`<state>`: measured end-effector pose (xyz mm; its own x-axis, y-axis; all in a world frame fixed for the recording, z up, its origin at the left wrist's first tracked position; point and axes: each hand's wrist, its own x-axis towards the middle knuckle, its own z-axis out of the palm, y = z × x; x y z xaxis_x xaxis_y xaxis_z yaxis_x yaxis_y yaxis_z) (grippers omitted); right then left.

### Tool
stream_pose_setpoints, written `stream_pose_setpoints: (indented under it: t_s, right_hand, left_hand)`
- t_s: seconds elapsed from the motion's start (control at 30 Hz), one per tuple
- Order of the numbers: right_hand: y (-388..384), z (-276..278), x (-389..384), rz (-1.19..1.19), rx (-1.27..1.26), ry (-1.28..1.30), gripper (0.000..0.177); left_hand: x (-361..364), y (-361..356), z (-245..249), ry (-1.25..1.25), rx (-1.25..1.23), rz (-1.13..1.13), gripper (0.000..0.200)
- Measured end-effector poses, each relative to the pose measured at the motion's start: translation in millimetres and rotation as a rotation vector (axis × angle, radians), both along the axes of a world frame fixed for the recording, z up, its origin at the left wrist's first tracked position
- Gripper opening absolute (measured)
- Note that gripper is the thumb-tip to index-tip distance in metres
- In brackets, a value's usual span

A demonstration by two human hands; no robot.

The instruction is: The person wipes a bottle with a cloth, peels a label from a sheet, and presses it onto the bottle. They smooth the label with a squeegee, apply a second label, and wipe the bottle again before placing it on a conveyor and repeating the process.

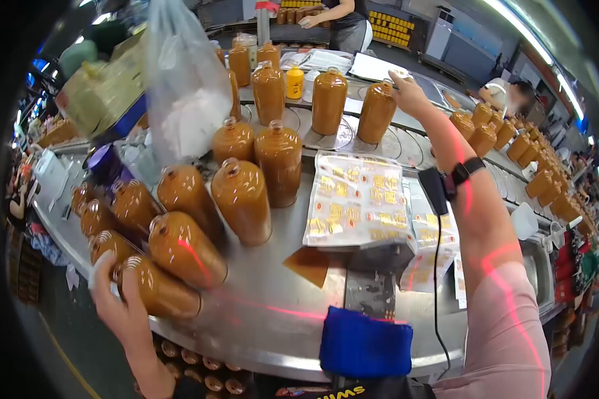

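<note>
My left hand [116,289] is at the near left of the metal table, its fingers and thumb around the neck of a glossy brown bottle [163,292]. That bottle leans at the front of a cluster of similar ones, among them a brown bottle [186,249] just behind it. My right hand [409,92] reaches far forward to the conveyor and closes at the top of another brown bottle [377,114], partly hiding its neck. A second conveyor bottle [329,103] stands upright to its left. Sheets of gold-printed labels [359,199] lie between my arms.
A clear plastic bag [183,86] rises at the back left. A small yellow bottle [295,82] stands by the conveyor. A blue cloth-like pad [366,342] sits at the table's front edge. A black cable [436,286] hangs from my right wrist. Co-workers stand beyond the conveyor, beside rows of bottles [539,183].
</note>
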<state>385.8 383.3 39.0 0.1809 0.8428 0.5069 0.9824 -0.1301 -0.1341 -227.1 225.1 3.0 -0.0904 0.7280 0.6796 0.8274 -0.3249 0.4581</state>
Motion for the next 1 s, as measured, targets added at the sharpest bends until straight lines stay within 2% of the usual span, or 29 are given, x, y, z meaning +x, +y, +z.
stream_pose_setpoints:
  t_s: [0.07, 0.1, 0.17, 0.27, 0.3, 0.33, 0.43, 0.47, 0.5, 0.53, 0.57, 0.6, 0.67, 0.7, 0.73, 0.77, 0.83, 0.9, 0.97, 1.0]
  right_hand:
    - [10.6, -3.7, 9.5, -0.073, -0.007, -0.017, 0.036]
    - [7.0, 0.4, 8.1, -0.121, -0.002, 0.0, 0.032]
    - [0.2, -5.0, 8.2, -0.166, 0.015, 0.017, 0.028]
    - [-21.1, -15.9, 24.6, -0.13, 0.094, -0.012, 0.028]
    - [-32.6, -16.7, 25.9, -0.09, 0.113, -0.046, 0.027]
    - [-45.9, -16.6, 28.2, -0.05, 0.131, -0.078, 0.027]
    - [-101.5, 19.7, 7.6, 0.097, 0.189, -0.12, 0.022]
    - [-131.2, 40.6, -8.3, 0.206, 0.196, -0.142, 0.018]
    - [-160.0, 62.9, -24.1, 0.357, 0.162, -0.114, 0.015]
    - [-184.1, 81.4, -30.0, 0.343, 0.04, 0.064, 0.014]
    - [-215.5, 102.9, -53.9, 0.438, -0.034, 0.157, 0.014]
    - [-241.3, 111.1, -71.0, 0.549, -0.002, 0.317, 0.014]
    - [-271.0, 104.8, -91.7, 0.714, -0.084, 0.553, 0.014]
    - [-282.8, 101.0, -103.9, 0.796, -0.125, 0.675, 0.014]
    - [-290.8, 83.9, -118.6, 0.771, -0.069, 0.738, 0.013]
    - [-296.4, 59.9, -135.2, 0.747, -0.012, 0.801, 0.015]
    - [-309.4, 26.0, -162.9, 0.673, -0.157, 0.964, 0.015]
    - [-318.1, -14.0, -164.3, 0.535, -0.15, 1.027, 0.02]
    - [-334.2, -37.1, -174.0, 0.319, -0.122, 1.092, 0.025]
    - [-340.3, -45.1, -174.1, 0.287, -0.128, 1.094, 0.026]
  left_hand:
    - [-2.9, -7.8, -5.5, 0.078, 0.133, 0.041, 0.028]
    - [-10.7, -14.7, -7.0, 0.015, 0.119, -0.061, 0.034]
    - [-13.1, -29.8, -12.5, 0.022, 0.228, -0.052, 0.035]
    - [12.7, -32.3, -8.7, -0.043, 0.407, -0.345, 0.039]
    - [27.3, -39.9, -8.2, -0.051, 0.324, -0.362, 0.041]
    - [42.7, -33.7, -1.6, 0.001, 0.373, -0.555, 0.043]
    - [74.2, -43.9, 1.0, -0.123, 0.109, -0.777, 0.05]
    - [90.6, -47.2, -3.8, -0.328, 0.045, -0.868, 0.042]
    - [98.0, -43.8, -4.8, -0.288, -0.008, -0.939, 0.043]
    - [106.8, -39.9, -4.8, -0.246, -0.058, -1.01, 0.044]
    - [121.4, -37.5, -3.8, -0.341, -0.171, -1.101, 0.046]
    - [140.2, -37.5, -0.7, -0.435, -0.283, -1.186, 0.049]
    - [179.7, -42.0, 7.6, -0.755, -0.54, -1.397, 0.062]
    - [194.5, -42.3, 14.7, -0.744, -0.702, -1.524, 0.071]
    - [210.6, -39.1, 9.9, -0.785, -0.971, -1.706, 0.076]
    - [226.1, -41.0, 0.7, -0.789, -1.138, -1.788, 0.079]
    - [238.8, -78.0, -7.1, -1.142, -1.366, -1.854, 0.072]
    - [235.4, -90.4, -25.4, -1.109, -1.433, -1.7, 0.063]
    - [234.0, -94.9, -37.4, -1.084, -1.471, -1.571, 0.057]
    - [232.9, -96.6, -40.9, -1.082, -1.469, -1.517, 0.054]
